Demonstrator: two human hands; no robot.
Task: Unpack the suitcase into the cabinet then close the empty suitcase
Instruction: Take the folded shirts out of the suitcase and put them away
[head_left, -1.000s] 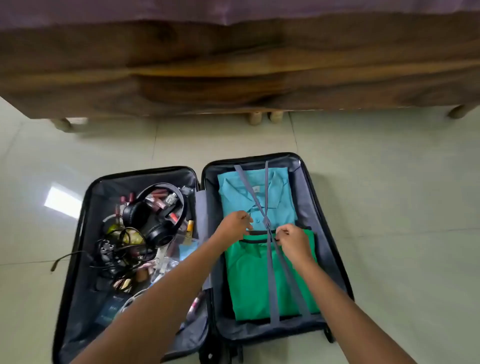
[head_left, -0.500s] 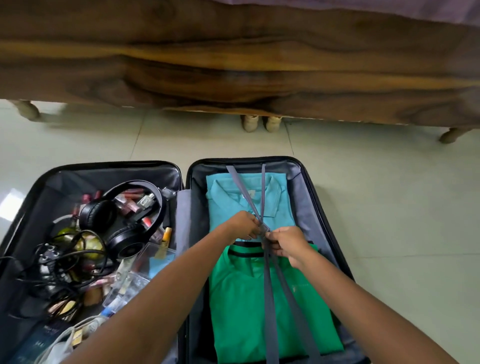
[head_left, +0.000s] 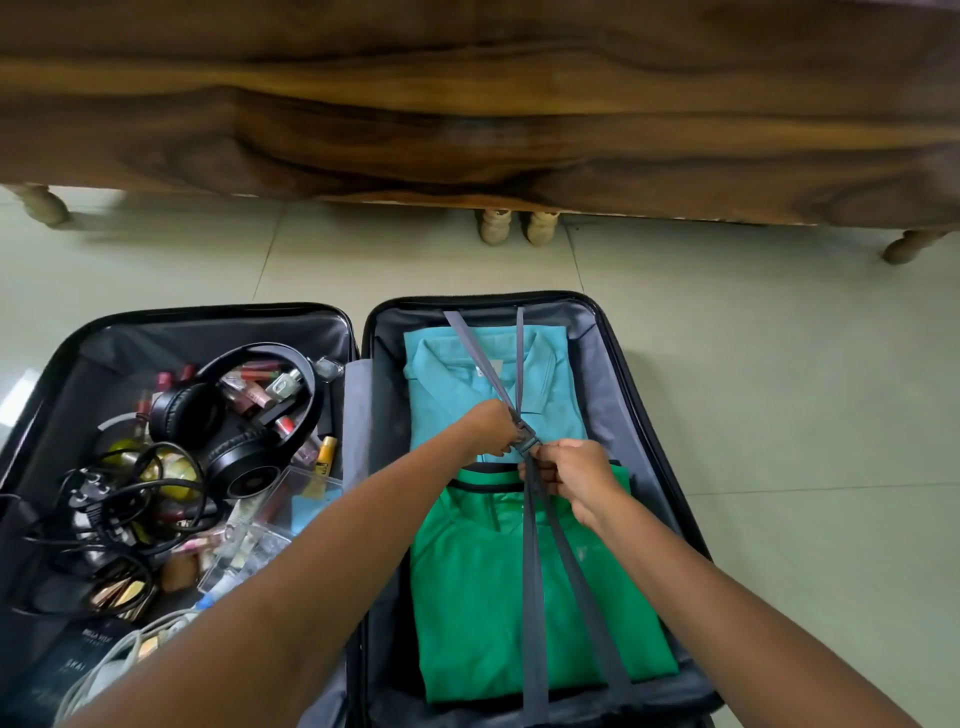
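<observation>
A black suitcase (head_left: 644, 374) lies open on the floor. Its right half holds a folded teal shirt (head_left: 447, 395) above a folded green shirt (head_left: 478, 597). Grey straps (head_left: 535, 597) cross over both and meet at a buckle (head_left: 525, 436). My left hand (head_left: 491, 428) pinches the buckle's upper part, and my right hand (head_left: 569, 475) grips the straps just below it. The left half holds black headphones (head_left: 234, 431), tangled cables (head_left: 109, 499), cosmetics and small bottles.
A dark wooden bed frame or cabinet front (head_left: 467, 114) on short legs (head_left: 493, 226) runs across the top, just beyond the suitcase. Pale floor tiles (head_left: 805, 415) surround the case.
The camera has come closer to the suitcase. Both hands have closed in on the strap buckle at the centre, where before they were slightly apart.
</observation>
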